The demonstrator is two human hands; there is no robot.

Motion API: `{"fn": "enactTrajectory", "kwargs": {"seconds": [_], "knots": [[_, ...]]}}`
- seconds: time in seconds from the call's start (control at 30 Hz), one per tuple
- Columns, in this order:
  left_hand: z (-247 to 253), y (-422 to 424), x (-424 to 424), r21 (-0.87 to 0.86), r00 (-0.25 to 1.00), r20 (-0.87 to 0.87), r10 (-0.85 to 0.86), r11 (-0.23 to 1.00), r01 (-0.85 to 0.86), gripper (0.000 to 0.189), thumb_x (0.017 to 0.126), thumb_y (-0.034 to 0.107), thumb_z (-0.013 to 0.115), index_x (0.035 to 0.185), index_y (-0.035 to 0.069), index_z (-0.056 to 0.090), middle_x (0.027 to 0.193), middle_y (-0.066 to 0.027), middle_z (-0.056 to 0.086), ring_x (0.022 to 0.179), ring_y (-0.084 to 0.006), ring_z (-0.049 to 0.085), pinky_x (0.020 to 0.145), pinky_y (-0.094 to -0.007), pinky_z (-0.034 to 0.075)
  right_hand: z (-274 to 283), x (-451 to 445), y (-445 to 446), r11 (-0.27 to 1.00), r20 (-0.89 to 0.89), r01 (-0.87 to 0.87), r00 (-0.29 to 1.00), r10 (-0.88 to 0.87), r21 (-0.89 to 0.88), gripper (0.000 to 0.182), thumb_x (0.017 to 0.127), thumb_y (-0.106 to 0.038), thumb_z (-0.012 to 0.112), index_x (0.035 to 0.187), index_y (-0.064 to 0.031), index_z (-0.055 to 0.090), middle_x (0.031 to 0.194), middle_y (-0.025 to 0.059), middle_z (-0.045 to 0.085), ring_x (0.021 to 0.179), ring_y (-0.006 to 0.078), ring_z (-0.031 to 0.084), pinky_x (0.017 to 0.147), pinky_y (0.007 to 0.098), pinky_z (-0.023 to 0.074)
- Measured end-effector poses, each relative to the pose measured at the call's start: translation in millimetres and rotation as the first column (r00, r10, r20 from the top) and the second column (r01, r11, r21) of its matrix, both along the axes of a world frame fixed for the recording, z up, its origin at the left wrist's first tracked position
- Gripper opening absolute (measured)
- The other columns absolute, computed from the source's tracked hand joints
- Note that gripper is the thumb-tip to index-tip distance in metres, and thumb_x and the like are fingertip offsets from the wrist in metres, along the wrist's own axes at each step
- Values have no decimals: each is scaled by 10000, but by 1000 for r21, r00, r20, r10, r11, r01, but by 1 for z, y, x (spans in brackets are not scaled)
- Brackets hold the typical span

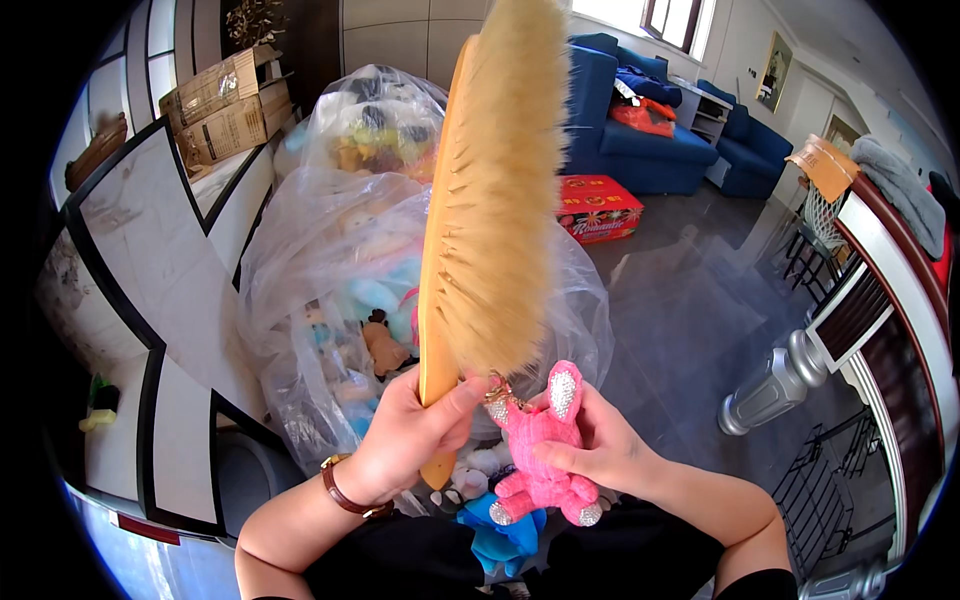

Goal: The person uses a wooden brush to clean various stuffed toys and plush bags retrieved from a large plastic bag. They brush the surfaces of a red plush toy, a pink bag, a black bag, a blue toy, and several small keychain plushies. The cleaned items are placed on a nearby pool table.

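My left hand (424, 431) grips the wooden handle of a long soft-bristled brush (495, 202), which stands upright with its tan bristles to the right. The thumb of that hand is at the gold-coloured chain (504, 394) of a pink plush rabbit (546, 450). Around the rabbit's body closes my right hand (592, 450); sparkling stones cover its ears and feet. Below it a blue plush toy (501, 534) and a pale plush toy (471, 482) lie near my lap. A brown plush toy (384, 346) shows among others in an open clear plastic bag (300, 247).
A second clear bag (375, 112) of plush toys stands behind. Cardboard boxes (225, 112) rest on the counter at left. A red printed box (600, 206) is on the floor before a blue sofa (652, 154). At right are a silver post (772, 386) and a black wire rack (817, 495).
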State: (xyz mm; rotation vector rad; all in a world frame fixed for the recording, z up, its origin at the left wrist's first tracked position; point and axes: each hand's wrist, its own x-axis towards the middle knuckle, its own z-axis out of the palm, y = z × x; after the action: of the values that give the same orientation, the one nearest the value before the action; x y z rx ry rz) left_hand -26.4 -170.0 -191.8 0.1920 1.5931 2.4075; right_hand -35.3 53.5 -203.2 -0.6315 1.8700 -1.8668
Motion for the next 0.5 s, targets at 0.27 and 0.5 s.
{"fn": "enactTrajectory", "kwargs": {"seconds": [0.27,0.5], "knots": [[9,-11,2,96,993,88,-84,992,76,151,924,170,563,983,34,535,630,57,412,477,-28,302,433,-188,257,11,7,5,987,-311,-96,941,131,126,587,779,-159,711,1252,-2,401,1077,73,546,971,126,542,874,294,442],[10,-11,2,174,983,111,-148,976,128,166,928,170,554,1001,22,536,629,53,411,481,-21,304,429,-176,263,8,9,4,984,-391,-148,903,176,99,499,747,-133,722,1164,-7,479,1015,70,575,955,137,557,850,288,445]]}}
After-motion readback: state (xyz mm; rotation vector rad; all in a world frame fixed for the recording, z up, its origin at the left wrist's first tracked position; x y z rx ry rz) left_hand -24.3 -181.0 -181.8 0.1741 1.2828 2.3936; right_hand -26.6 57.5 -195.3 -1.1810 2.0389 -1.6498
